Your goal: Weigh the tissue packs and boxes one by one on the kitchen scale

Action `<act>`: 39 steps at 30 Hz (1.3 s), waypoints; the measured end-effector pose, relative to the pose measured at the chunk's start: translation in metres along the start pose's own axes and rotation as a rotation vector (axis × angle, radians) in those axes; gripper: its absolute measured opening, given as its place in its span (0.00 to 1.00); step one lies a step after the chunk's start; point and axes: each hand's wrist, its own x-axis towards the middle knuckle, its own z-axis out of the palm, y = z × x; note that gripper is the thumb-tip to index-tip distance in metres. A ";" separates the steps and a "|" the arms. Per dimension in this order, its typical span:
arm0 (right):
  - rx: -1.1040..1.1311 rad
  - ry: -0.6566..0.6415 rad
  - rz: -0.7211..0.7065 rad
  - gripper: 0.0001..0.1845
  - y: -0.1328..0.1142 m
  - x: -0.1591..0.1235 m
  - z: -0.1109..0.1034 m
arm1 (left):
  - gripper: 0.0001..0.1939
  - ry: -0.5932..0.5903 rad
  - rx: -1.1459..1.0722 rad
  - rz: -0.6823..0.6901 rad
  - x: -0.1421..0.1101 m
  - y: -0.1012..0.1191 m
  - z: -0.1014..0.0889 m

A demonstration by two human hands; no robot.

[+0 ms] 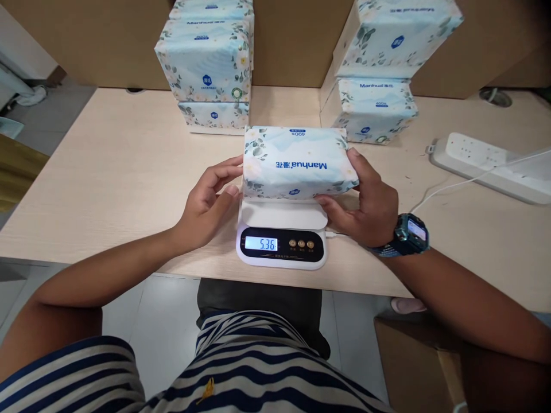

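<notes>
A soft pack of tissues (297,163), pale blue and white with printed flowers, is over the white platform of a small digital scale (282,261). My right hand (370,203) grips its right end, thumb along the near lower edge and fingers at the side. At the left end, my left hand (210,201) has its fingers bent against the pack, the fingertips partly hidden; its thumb points to the near left corner. The lit display (261,244) reads about 5.36. Whether the pack rests fully on the platform is hard to tell.
Similar tissue packs stand in a left stack (206,63) and a right stack (379,109) on the pale wooden table (120,172). Cardboard (293,43) rises behind them. A white power strip (486,163) with a cable lies at right. An opened-looking carton (413,361) is below the table.
</notes>
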 end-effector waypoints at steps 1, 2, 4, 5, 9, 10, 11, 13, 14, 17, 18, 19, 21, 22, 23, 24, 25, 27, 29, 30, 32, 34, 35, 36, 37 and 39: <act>-0.014 0.005 0.003 0.52 0.000 0.000 -0.001 | 0.17 0.002 0.005 -0.003 0.000 0.000 0.000; -0.029 0.007 0.002 0.52 0.000 0.000 -0.002 | 0.17 0.002 0.009 -0.002 0.000 -0.001 0.000; -0.053 0.000 -0.011 0.52 0.001 0.000 -0.003 | 0.17 0.007 0.020 0.004 0.000 -0.001 0.000; -0.055 -0.006 -0.019 0.52 0.001 0.000 -0.004 | 0.18 0.017 0.034 0.004 0.000 -0.001 0.000; -0.029 0.039 -0.078 0.49 0.003 0.001 -0.005 | 0.21 0.097 0.142 0.021 0.003 -0.004 -0.005; -0.030 0.073 -0.106 0.48 0.002 0.002 -0.005 | 0.21 0.119 0.161 0.037 0.004 -0.005 -0.007; -0.038 0.114 -0.144 0.47 0.001 0.004 -0.005 | 0.21 0.144 0.172 0.056 0.006 -0.006 -0.009; -0.049 0.188 -0.234 0.45 -0.003 0.007 -0.005 | 0.20 0.186 0.174 0.085 0.009 -0.007 -0.012; -0.050 0.205 -0.267 0.44 -0.006 0.008 -0.006 | 0.19 0.194 0.167 0.090 0.011 -0.008 -0.013; -0.029 0.217 -0.290 0.40 -0.011 0.011 -0.010 | 0.17 0.163 0.132 0.088 0.014 -0.009 -0.014; -0.022 0.217 -0.279 0.39 -0.011 0.011 -0.011 | 0.17 0.150 0.125 0.087 0.015 -0.010 -0.015; -0.022 0.217 -0.260 0.38 -0.011 0.012 -0.013 | 0.17 0.140 0.123 0.089 0.016 -0.010 -0.016; -0.026 0.180 -0.193 0.39 -0.009 0.011 -0.015 | 0.19 0.122 0.119 0.097 0.019 -0.012 -0.018; -0.024 0.150 -0.152 0.43 -0.007 0.011 -0.015 | 0.20 0.114 0.115 0.099 0.020 -0.013 -0.019; -0.015 0.122 -0.118 0.47 -0.006 0.011 -0.016 | 0.21 0.109 0.112 0.100 0.022 -0.014 -0.020; 0.003 0.099 -0.092 0.51 -0.005 0.011 -0.015 | 0.23 0.109 0.109 0.106 0.023 -0.015 -0.021; 0.029 0.086 -0.077 0.53 -0.004 0.011 -0.015 | 0.24 0.112 0.109 0.119 0.024 -0.017 -0.022; 0.093 0.069 -0.058 0.54 -0.003 0.010 -0.012 | 0.25 0.128 0.113 0.161 0.027 -0.020 -0.023; 0.183 0.019 -0.016 0.54 -0.003 0.008 -0.007 | 0.25 0.138 0.119 0.202 0.027 -0.022 -0.024; 0.249 -0.012 0.007 0.57 -0.003 0.006 -0.004 | 0.25 0.138 0.128 0.214 0.026 -0.023 -0.025; 0.417 -0.060 0.116 0.60 -0.001 0.001 0.004 | 0.28 0.124 0.152 0.194 0.024 -0.024 -0.026; 0.617 -0.080 0.351 0.55 0.002 -0.004 0.014 | 0.34 0.092 0.165 0.124 0.021 -0.024 -0.028; 0.718 -0.073 0.497 0.51 0.004 -0.008 0.019 | 0.37 0.074 0.162 0.077 0.019 -0.024 -0.029; 0.812 -0.056 0.637 0.48 0.006 -0.011 0.024 | 0.41 0.051 0.157 0.025 0.017 -0.023 -0.030; 0.897 -0.031 0.744 0.46 0.009 -0.014 0.028 | 0.45 0.029 0.151 -0.021 0.015 -0.023 -0.030; 1.012 0.036 0.858 0.44 0.014 -0.019 0.036 | 0.50 -0.007 0.139 -0.097 0.013 -0.022 -0.030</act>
